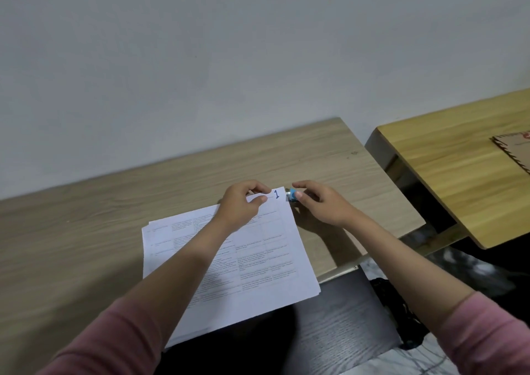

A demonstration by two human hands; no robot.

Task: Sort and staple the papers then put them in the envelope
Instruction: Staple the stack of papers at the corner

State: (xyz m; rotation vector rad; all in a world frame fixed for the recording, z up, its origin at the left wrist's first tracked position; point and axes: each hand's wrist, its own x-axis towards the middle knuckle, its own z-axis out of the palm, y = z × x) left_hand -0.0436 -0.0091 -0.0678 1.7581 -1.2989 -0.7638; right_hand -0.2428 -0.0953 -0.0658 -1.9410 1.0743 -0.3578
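A stack of white printed papers lies on the pale wooden table, its near end hanging over the front edge. The top sheet has a blue "1" written in its far right corner. My left hand pinches that far corner between thumb and fingers. My right hand grips a small blue stapler right at the corner's edge, touching the paper. A brown envelope lies on a second, yellower table at the far right, partly cut off by the frame.
The yellower table stands to the right, separated by a dark gap. A grey wall rises behind both tables. A dark wood-grain surface sits below the near table edge.
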